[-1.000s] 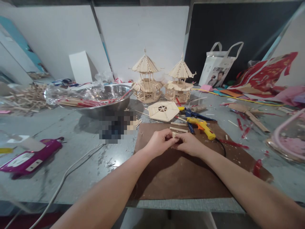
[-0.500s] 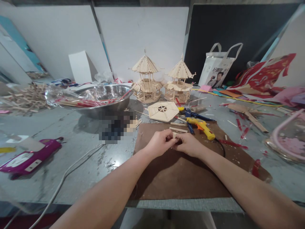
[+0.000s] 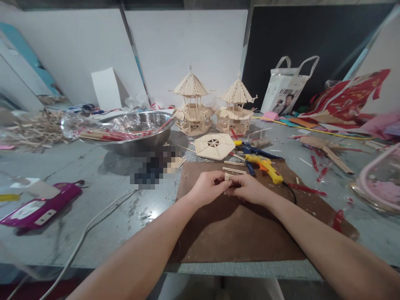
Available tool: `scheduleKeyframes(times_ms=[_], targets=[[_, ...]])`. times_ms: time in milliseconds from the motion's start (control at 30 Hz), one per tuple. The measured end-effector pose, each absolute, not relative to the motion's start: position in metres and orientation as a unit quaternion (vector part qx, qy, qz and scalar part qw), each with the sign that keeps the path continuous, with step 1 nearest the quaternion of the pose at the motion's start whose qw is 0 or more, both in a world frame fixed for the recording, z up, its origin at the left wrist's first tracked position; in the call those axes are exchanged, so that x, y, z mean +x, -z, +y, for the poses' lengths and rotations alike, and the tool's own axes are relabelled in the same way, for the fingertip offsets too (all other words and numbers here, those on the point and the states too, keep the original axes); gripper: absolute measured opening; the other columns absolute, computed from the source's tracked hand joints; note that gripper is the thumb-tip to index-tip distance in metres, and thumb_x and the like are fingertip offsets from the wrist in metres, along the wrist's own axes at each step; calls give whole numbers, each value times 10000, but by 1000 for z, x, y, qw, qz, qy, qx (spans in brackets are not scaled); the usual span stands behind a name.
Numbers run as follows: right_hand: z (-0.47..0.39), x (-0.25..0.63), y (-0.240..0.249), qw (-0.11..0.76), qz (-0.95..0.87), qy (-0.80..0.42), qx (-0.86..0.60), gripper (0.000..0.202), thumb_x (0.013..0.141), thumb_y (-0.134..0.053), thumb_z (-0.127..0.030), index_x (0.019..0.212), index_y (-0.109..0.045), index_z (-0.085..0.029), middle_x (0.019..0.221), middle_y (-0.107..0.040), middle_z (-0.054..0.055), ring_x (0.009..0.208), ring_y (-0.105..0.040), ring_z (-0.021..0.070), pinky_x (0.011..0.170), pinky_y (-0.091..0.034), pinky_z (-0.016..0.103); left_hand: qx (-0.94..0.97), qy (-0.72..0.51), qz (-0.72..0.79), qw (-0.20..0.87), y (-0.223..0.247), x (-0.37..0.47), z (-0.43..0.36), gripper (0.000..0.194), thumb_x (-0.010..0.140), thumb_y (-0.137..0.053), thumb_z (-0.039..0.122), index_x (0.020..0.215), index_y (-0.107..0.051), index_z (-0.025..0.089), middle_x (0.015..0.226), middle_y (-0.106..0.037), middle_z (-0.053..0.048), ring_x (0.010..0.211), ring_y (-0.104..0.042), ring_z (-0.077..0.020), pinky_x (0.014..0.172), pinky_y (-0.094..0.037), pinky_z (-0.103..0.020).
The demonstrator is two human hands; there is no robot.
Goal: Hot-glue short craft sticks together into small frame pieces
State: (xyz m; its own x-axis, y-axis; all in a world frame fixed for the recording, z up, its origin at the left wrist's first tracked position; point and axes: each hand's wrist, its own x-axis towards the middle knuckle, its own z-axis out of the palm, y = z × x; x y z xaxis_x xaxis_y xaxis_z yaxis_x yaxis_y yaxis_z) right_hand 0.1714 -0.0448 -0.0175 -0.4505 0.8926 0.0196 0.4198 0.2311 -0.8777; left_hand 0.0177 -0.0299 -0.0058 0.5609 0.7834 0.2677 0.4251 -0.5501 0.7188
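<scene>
Between my fingertips is a small bundle of pale wooden sticks (image 3: 227,177), mostly covered by the hands. My left hand (image 3: 208,186) pinches it from the left, and my right hand (image 3: 249,189) grips it from the right. Both hands are closed just above a brown mat (image 3: 237,233). Short loose sticks (image 3: 234,170) lie right behind the fingers. A yellow glue gun (image 3: 264,167) rests on the mat to the right, beside blue-handled pliers (image 3: 250,167). Farther back lies a flat hexagonal stick panel (image 3: 215,146) with a star-shaped opening.
Two stick-built pagodas (image 3: 191,102) stand at the back. A steel bowl (image 3: 137,143) with plastic-wrapped sticks is on the left, near a purple power strip (image 3: 46,208). On the right are a white bag (image 3: 283,93), red scraps (image 3: 337,220) and a pink-handled item (image 3: 365,175).
The fingers have shifted slightly on the bundle of sticks, and more of it shows, now turned more upright. Both hands stay in nearly the same place.
</scene>
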Motion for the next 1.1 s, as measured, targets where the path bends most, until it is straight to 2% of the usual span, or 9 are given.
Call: scheduleKeyframes(times_ms=[233, 433, 900, 1100], targets=[[-42, 171, 22, 302, -771, -329, -453, 155, 636, -519, -241, 727, -595, -141, 665, -564, -16, 624, -493, 115, 613, -364, 221, 804, -341, 378, 309, 9, 18, -28, 210, 680, -487, 312, 729, -585, 133, 685, -569, -14, 600, -479, -84, 548, -364, -184], [-43, 171, 24, 298, -793, -290, -445, 180, 665, -497, -243, 773, -608, -151, 673, -585, -14, 609, -501, 110, 583, -366, 206, 826, -318, 368, 285, 8, 17, -27, 225, 708, -446, 297, 661, -589, 129, 591, -545, -3, 545, -460, -77, 505, -347, -172], [-42, 171, 26, 301, -796, -291, -437, 187, 672, -494, -225, 804, -607, -156, 699, -608, 0, 658, -535, 127, 619, -386, 216, 829, -300, 380, 280, 6, 18, -28, 228, 712, -435, 291, 619, -563, 126, 537, -527, 9, 499, -453, -66, 471, -334, -160], [-43, 171, 26, 302, -795, -291, -439, 189, 673, -491, -234, 792, -611, -150, 701, -614, 3, 646, -536, 125, 601, -388, 214, 807, -315, 375, 330, 9, 18, -29, 220, 706, -451, 295, 713, -594, 128, 600, -562, -4, 506, -469, -67, 480, -358, -166]])
